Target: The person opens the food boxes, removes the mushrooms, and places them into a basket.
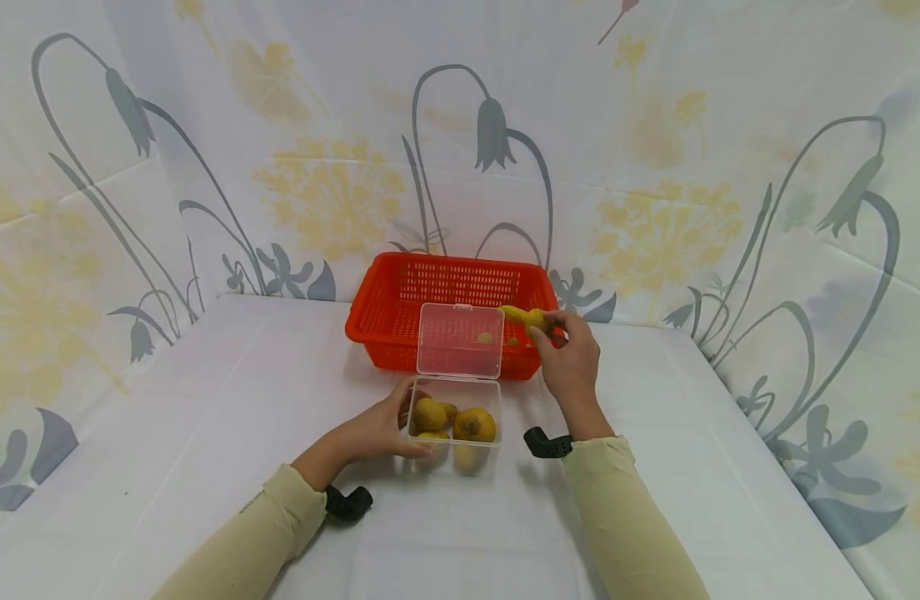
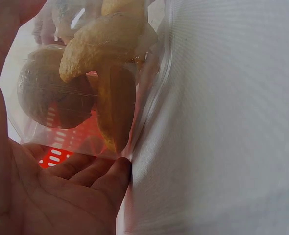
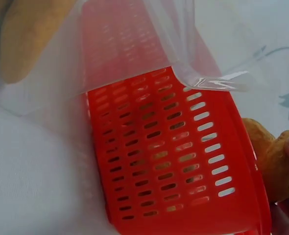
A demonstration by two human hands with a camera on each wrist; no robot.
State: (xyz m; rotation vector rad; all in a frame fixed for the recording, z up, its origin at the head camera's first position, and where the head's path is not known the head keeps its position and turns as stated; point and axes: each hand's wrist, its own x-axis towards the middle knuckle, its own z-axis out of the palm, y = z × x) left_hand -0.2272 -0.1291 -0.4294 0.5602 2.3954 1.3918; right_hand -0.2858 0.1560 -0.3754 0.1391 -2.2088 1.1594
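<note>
A clear plastic box (image 1: pixel 475 444) stands on the table with its lid (image 1: pixel 460 343) raised at the back. Several yellow fruits lie in it, among them a round one (image 2: pixel 51 90) and a curved, bumpy one (image 2: pixel 103 44). My left hand (image 1: pixel 373 429) grips the box's left side, thumb at the front and fingers round the back corner. Above the right end of the red basket (image 1: pixel 391 353), my right hand (image 1: pixel 571 358) pinches a bumpy yellow gourd (image 1: pixel 522 317) with a narrow neck pointing left. The right wrist view shows the gourd (image 3: pixel 274 161) beside the basket's rim, partly cut off.
The red slotted basket stands right behind the box, and the raised lid overlaps its front wall. Small yellow pieces (image 1: pixel 513 341) show inside the basket. A white cloth (image 1: pixel 242 400) covers the table, and a flower-printed curtain (image 1: pixel 332 192) hangs behind and at both sides.
</note>
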